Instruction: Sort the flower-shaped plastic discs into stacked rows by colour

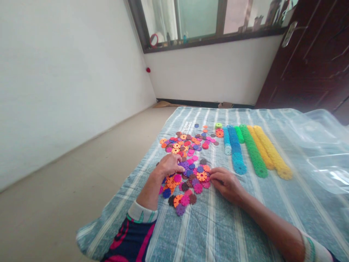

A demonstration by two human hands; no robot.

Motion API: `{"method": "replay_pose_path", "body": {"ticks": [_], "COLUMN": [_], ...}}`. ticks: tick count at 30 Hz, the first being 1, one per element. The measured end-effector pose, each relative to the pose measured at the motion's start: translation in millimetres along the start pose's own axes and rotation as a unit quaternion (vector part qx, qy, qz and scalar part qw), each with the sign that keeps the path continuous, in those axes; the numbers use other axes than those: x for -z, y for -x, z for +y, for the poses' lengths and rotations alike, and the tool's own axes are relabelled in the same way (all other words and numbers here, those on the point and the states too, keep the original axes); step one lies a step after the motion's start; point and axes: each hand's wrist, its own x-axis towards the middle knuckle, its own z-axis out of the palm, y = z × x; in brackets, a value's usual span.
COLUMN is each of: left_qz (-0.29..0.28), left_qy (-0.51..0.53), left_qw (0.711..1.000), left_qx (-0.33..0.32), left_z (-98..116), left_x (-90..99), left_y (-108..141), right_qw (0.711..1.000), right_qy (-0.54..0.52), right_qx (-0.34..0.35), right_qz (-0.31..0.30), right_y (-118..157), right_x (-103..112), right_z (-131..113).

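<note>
Notched plastic discs [201, 176] in orange, pink, purple, blue, brown and red lie in a loose, overlapping pile. My left hand [169, 165] reaches into the pile's left side, thumb and forefinger closed at the edge of a purple disc [184, 166]. At the right edge my right hand [225, 182] has its fingers bent together, touching the pile beside orange and pink discs. What is between those fingertips, if anything, is hidden. More mixed discs [176, 145] are spread just beyond my left hand.
Overlapping rows of blue discs [236, 151], green discs [253, 154] and yellow discs [272, 153] lie to the right. Short stacks of lime discs [218, 125] and red-orange discs [219, 133] stand at the back. Clear plastic containers [331, 173] sit at the right on the striped cloth [223, 225].
</note>
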Motion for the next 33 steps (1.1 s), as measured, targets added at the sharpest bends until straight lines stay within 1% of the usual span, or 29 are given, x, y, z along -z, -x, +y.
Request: {"method": "replay_pose_path", "body": {"ticks": [4, 15, 22, 25, 30, 33], "left_qz": [0.001, -0.007, 0.013, 0.035, 0.109, 0.138], "left_qy": [0.001, 0.042, 0.067, 0.082, 0.086, 0.087], "left_qw": [1.000, 0.999, 0.998, 0.996, 0.990, 0.986], "left_qx": [0.014, 0.018, 0.015, 0.013, 0.027, 0.032], "left_z": [-3.9, -10.3, -18.5, -19.5, -20.5, -22.1], "left_x": [-0.3, -1.8, -4.8, -5.9, -9.7, -11.9], "left_y": [-1.2, -1.6, -2.7, -4.3, -8.3, -9.7], "right_qw": [1.000, 1.000, 1.000, 1.000, 1.000, 1.000], "right_qy": [0.001, 0.000, -0.002, -0.001, -0.001, -0.002], "right_qx": [0.000, -0.001, -0.001, 0.000, 0.006, 0.010], "right_qz": [0.003, -0.001, -0.004, -0.005, 0.002, 0.005], "right_y": [-0.4, 2.4, 3.1, 2.7, 3.5, 4.5], "right_x": [-0.8, -2.7, -1.9, -1.8, -3.2, -4.4], "right_z": [-0.2, 2.7, 1.9, 1.5, 3.6, 5.5]}}
